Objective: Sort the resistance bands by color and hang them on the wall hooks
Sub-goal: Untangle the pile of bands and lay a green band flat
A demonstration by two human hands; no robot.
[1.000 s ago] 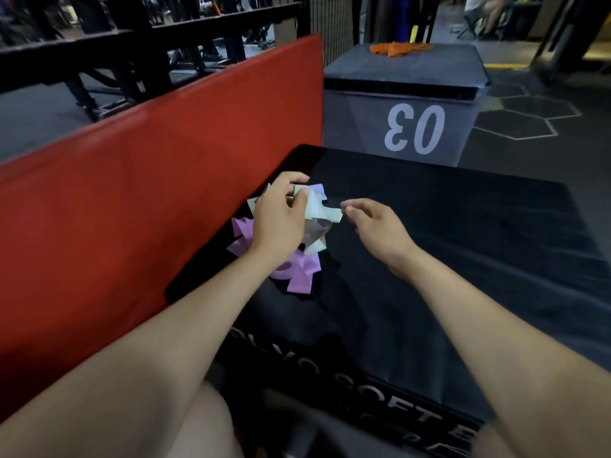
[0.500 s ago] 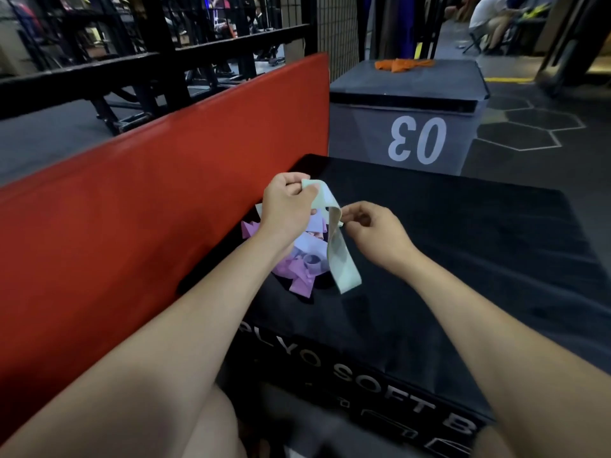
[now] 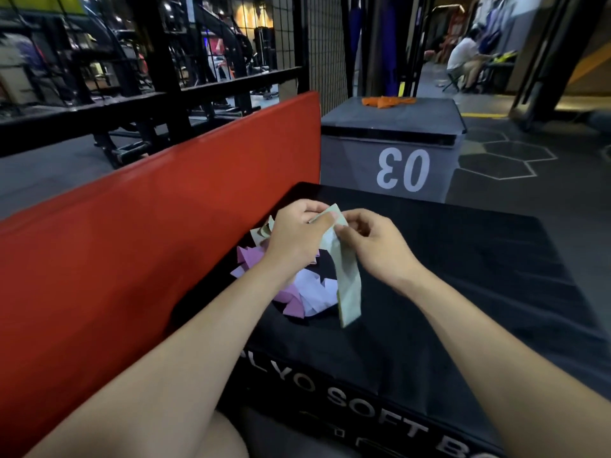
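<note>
A pale green resistance band hangs as a loop above the black plyo box. My left hand grips its top end, and my right hand pinches the same band just beside it. Under my hands lies a tangled pile of bands, pink, lilac and white-looking, with another pale green piece behind my left hand. A bunch of orange bands lies on the grey box at the back. No wall hooks are in view.
A red padded block runs along the left of the black box. The grey box marked 03 stands behind. Black metal rack bars and mesh fill the back left. A person sits far back right.
The pale green band has been lifted out of the pile and now hangs down as a long loop. My right hand has closed in and pinched it beside my left hand.
</note>
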